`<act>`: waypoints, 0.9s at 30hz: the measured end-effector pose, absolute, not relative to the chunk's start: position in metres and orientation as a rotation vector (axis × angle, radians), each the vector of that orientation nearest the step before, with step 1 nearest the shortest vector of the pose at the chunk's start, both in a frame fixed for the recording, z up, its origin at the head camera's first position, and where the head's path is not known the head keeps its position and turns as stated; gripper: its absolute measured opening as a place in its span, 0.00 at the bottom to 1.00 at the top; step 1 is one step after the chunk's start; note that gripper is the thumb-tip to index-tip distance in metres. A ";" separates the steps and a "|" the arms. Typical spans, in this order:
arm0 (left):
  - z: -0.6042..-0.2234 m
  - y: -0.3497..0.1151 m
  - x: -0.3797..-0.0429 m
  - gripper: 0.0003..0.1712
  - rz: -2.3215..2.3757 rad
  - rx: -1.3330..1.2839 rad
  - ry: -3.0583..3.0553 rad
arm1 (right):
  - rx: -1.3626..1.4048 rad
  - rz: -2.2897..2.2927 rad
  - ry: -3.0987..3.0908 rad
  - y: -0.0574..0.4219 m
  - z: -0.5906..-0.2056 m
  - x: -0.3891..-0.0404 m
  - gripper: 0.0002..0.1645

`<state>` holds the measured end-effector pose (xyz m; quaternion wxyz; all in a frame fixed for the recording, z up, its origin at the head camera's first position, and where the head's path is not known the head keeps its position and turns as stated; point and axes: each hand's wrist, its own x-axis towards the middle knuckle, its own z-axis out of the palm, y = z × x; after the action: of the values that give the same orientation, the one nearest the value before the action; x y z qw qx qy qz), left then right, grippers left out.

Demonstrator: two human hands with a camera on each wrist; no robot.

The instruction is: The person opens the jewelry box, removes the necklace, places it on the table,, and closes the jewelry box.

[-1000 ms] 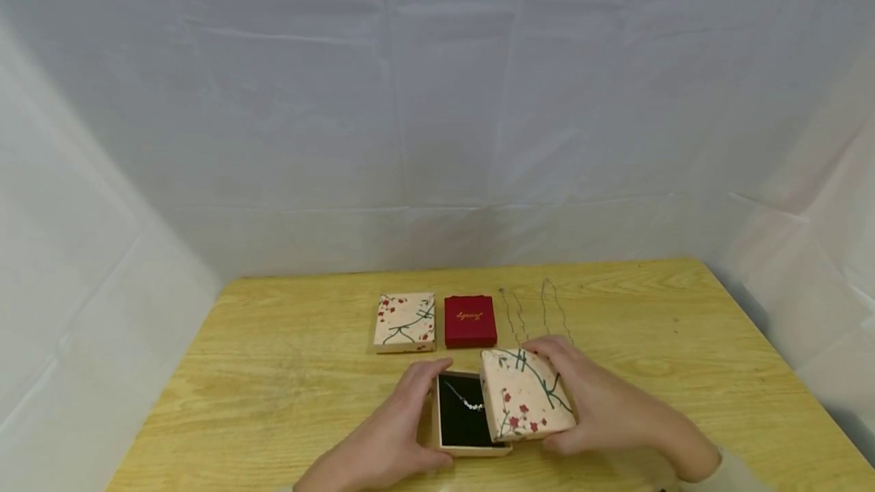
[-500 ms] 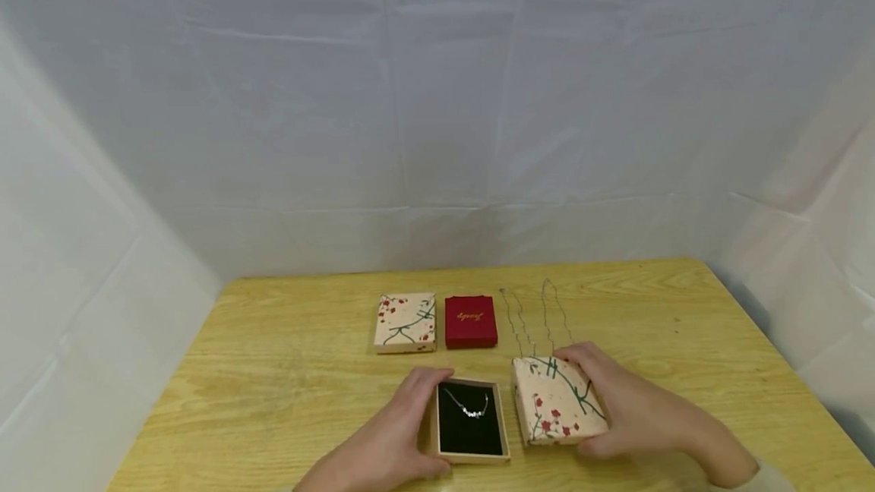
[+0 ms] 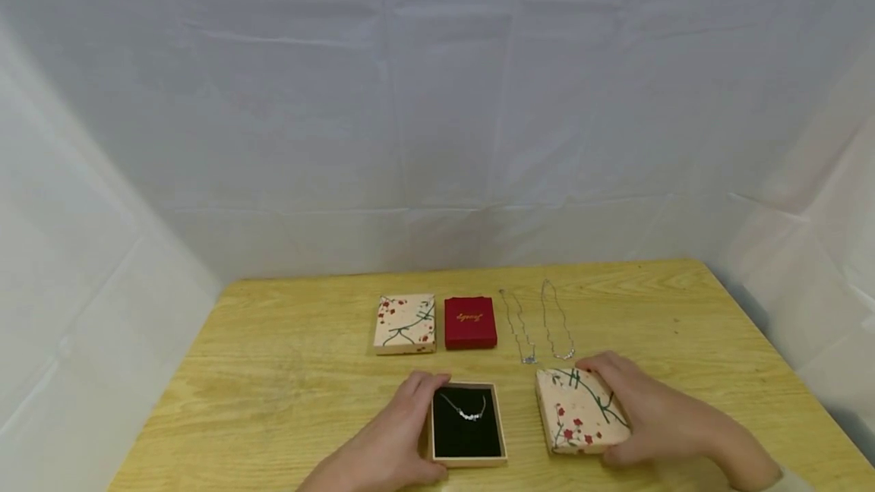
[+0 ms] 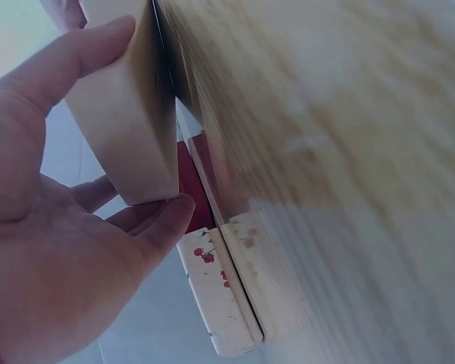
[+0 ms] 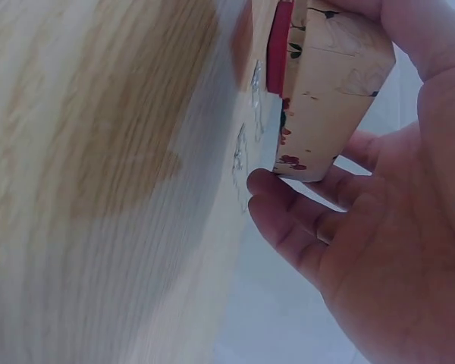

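Note:
My left hand (image 3: pixel 386 440) holds the side of a jewelry box base (image 3: pixel 472 462), thumb at the near corner and fingers at the far one. A silver necklace (image 3: pixel 469 417) with a beaded middle lies on its black lining. In the left wrist view the plain outer wall (image 4: pixel 125 125) of this base sits between thumb and fingers. To the right, my right hand (image 3: pixel 659 417) grips the box lid (image 3: pixel 581 412), cream paper with red blossoms and green branches. The right wrist view shows the lid's side (image 5: pixel 330 98) between thumb and fingers, close over the table.
Farther back on the wooden table (image 3: pixel 287 370) stand a closed flowered box (image 3: pixel 405 323) and a red box (image 3: pixel 470 322) with gold lettering. Right of them lie two silver necklaces, one (image 3: pixel 521 329) beside the other (image 3: pixel 559 321). White cloth (image 3: pixel 437 112) hangs behind and at both sides.
My right hand has carried the lid off the base to the right, uncovering the necklace inside. The base and left hand have shifted slightly toward me. Both loose necklaces now show fully.

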<state>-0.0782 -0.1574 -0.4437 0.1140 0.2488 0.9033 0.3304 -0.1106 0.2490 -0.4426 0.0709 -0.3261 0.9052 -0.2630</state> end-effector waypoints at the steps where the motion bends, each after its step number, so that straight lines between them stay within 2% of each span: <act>1: -0.443 -0.157 -0.078 0.66 0.967 0.723 2.647 | -0.996 -0.786 2.723 0.251 -0.444 -0.111 0.65; 5: -0.443 -0.156 -0.078 0.66 0.949 0.709 2.644 | -0.989 -0.783 2.673 0.257 -0.446 -0.112 0.64; 10: -0.443 -0.155 -0.079 0.65 0.910 0.708 2.647 | -0.854 -0.736 2.610 0.256 -0.438 -0.109 0.63; 17: -0.443 -0.153 -0.079 0.65 0.841 0.720 2.654 | -0.876 -0.715 2.615 0.256 -0.438 -0.109 0.62; 27: -0.443 -0.150 -0.080 0.67 0.771 0.728 2.649 | -0.915 -0.693 2.611 0.257 -0.442 -0.112 0.68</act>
<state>-0.0798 -0.1501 -0.4434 0.1435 0.2524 0.9188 0.2675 -0.1116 0.2574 -0.4418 0.1443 -0.3174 0.9058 -0.2406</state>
